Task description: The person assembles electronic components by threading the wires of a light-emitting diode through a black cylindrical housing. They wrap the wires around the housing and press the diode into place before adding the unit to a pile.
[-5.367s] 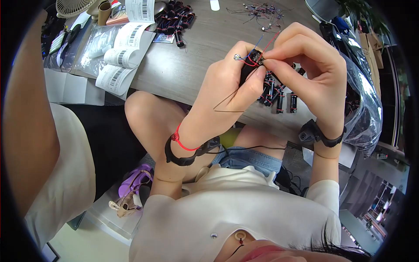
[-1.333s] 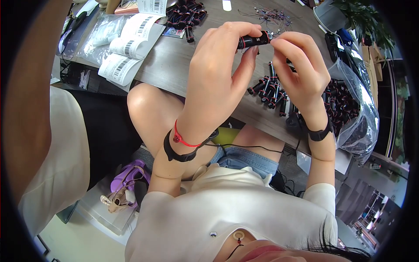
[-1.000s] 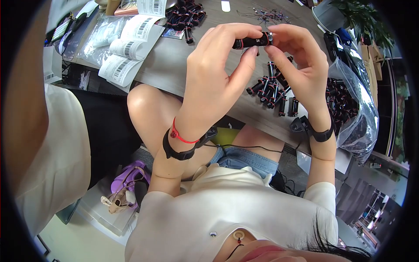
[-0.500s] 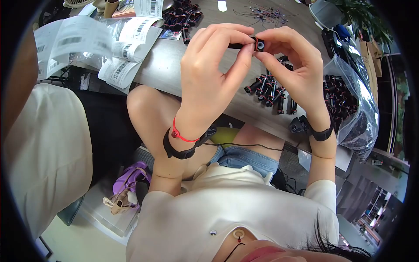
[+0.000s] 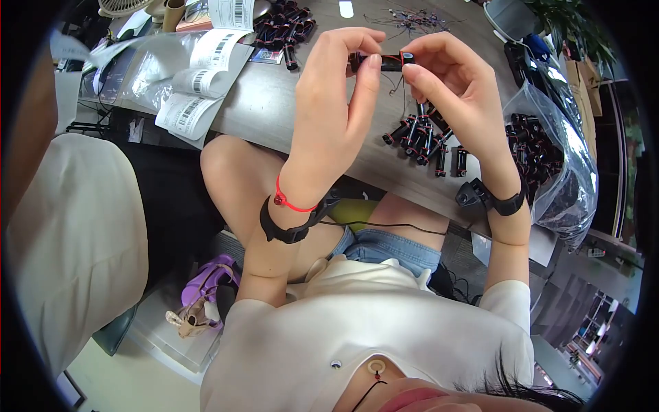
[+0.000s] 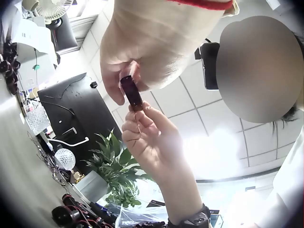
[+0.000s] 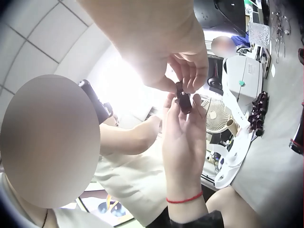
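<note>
A short black cylinder lies roughly level between the two raised hands above the table. Its left end is pinched between thumb and fingers of the left hand. The right hand grips the other end, where a red band shows, with thumb and curled fingers. Thin wires hang beneath the cylinder. In the left wrist view the black cylinder spans from the left hand to the right hand. The right wrist view shows the cylinder between the left hand and right hand.
Similar black cylinders lie piled below the right hand, with more in a clear plastic bag at the right. Another heap sits at the back left beside barcode labels. Loose wired parts lie at the back.
The left hand's grip has shifted toward the cylinder's left end, so more of the cylinder shows. Earlier, both hands worked wires at its end. The labels lifted at the far left have moved away.
</note>
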Available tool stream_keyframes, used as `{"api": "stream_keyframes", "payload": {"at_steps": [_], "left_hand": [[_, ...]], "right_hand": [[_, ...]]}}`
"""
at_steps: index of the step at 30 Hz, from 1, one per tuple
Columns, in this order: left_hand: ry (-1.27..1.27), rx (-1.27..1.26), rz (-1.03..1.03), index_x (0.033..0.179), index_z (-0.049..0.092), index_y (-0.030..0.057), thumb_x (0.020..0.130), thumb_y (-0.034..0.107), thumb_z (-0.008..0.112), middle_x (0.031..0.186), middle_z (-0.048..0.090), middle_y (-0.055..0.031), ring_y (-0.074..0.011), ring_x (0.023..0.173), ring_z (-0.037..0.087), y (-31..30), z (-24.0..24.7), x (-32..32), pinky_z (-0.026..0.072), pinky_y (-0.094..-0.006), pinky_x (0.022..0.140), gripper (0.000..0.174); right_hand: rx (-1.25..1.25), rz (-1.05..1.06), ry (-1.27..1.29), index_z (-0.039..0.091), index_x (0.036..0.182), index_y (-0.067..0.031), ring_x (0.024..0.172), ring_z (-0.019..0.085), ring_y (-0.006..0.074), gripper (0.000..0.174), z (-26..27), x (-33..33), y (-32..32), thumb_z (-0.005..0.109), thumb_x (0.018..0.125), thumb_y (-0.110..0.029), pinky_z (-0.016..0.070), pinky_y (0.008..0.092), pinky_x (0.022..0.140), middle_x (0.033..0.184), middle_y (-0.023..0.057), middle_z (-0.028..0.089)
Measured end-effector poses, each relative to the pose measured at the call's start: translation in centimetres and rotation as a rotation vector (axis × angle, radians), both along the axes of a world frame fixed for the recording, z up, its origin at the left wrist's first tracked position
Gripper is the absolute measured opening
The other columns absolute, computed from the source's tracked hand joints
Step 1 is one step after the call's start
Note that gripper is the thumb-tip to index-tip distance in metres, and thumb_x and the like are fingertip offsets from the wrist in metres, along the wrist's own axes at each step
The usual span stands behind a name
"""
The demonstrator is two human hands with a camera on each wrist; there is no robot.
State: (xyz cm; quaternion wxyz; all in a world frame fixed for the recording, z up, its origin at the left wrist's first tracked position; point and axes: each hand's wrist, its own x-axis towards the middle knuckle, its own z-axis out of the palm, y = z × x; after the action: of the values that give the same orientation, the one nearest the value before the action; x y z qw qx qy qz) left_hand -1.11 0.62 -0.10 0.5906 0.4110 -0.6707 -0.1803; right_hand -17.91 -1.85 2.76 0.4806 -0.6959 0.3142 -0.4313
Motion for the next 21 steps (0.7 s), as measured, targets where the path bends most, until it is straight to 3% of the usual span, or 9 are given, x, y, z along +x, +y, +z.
{"api": "stream_keyframes", "payload": {"at_steps": [7,9,10,12,14,16,21], "left_hand": [[-0.163,0.009,-0.102,0.111,0.056,-0.0031,0.092,0.005,0.054,0.100,0.062,-0.0071,-0.0080,0.076,0.056,0.6,1.4,0.4,0.0445,-0.0205,0.067,0.021],[0.176,0.153,-0.159,0.108,0.059,-0.0016,0.091,0.006,0.057,0.095,0.064,-0.0077,-0.0115,0.078,0.060,0.8,1.2,0.0,0.0481,-0.0237,0.071,0.019],[0.346,0.223,-0.186,0.106,0.060,-0.0008,0.090,0.006,0.058,0.093,0.064,-0.0081,-0.0132,0.079,0.063,0.8,1.1,-0.1,0.0500,-0.0254,0.073,0.018],[0.435,0.260,-0.231,0.107,0.060,-0.0008,0.091,0.007,0.058,0.093,0.064,-0.0073,-0.0125,0.080,0.063,0.5,0.9,0.4,0.0505,-0.0252,0.074,0.018],[0.612,0.338,-0.324,0.107,0.060,-0.0008,0.092,0.009,0.057,0.094,0.064,-0.0058,-0.0110,0.083,0.063,0.2,1.0,1.0,0.0516,-0.0249,0.075,0.018],[0.659,0.359,-0.356,0.108,0.059,-0.0010,0.092,0.009,0.056,0.096,0.064,-0.0064,-0.0115,0.085,0.062,0.4,1.1,1.1,0.0517,-0.0254,0.078,0.019],[0.765,0.431,-0.455,0.109,0.058,-0.0015,0.094,0.010,0.054,0.107,0.062,-0.0088,-0.0126,0.091,0.062,0.6,1.0,0.8,0.0520,-0.0269,0.083,0.019]], "right_hand": [[0.077,0.028,0.001,0.057,0.109,0.0015,0.072,0.054,0.0057,0.021,0.6,-0.4,-0.2,0.058,0.088,-0.003,0.0430,0.0200,0.061,0.084,0.0024,0.059],[0.075,0.033,0.006,0.057,0.109,0.0016,0.072,0.054,0.0057,0.022,0.6,-0.6,-0.5,0.058,0.088,-0.002,0.0431,0.0202,0.061,0.085,0.0030,0.059],[-0.067,0.009,0.018,0.058,0.108,0.0009,0.073,0.054,0.0068,0.023,0.6,-0.7,-0.7,0.060,0.086,0.000,0.0434,0.0205,0.061,0.087,0.0039,0.058],[-0.354,-0.036,0.040,0.061,0.107,-0.0004,0.075,0.055,0.0092,0.026,0.6,-0.8,-1.1,0.063,0.081,0.004,0.0441,0.0212,0.062,0.091,0.0057,0.057],[-0.478,0.029,0.098,0.062,0.105,-0.0012,0.075,0.055,0.0106,0.027,1.0,-0.9,-1.1,0.065,0.078,0.005,0.0444,0.0214,0.062,0.092,0.0065,0.056],[-0.715,0.148,0.221,0.064,0.101,-0.0029,0.076,0.056,0.0135,0.031,1.4,-1.0,-1.0,0.069,0.072,0.008,0.0449,0.0220,0.062,0.095,0.0083,0.054],[-0.760,0.153,0.274,0.069,0.092,-0.0048,0.074,0.054,0.0133,0.021,1.7,-0.7,0.4,0.067,0.074,0.006,0.0451,0.0228,0.060,0.091,0.0070,0.054]]}}
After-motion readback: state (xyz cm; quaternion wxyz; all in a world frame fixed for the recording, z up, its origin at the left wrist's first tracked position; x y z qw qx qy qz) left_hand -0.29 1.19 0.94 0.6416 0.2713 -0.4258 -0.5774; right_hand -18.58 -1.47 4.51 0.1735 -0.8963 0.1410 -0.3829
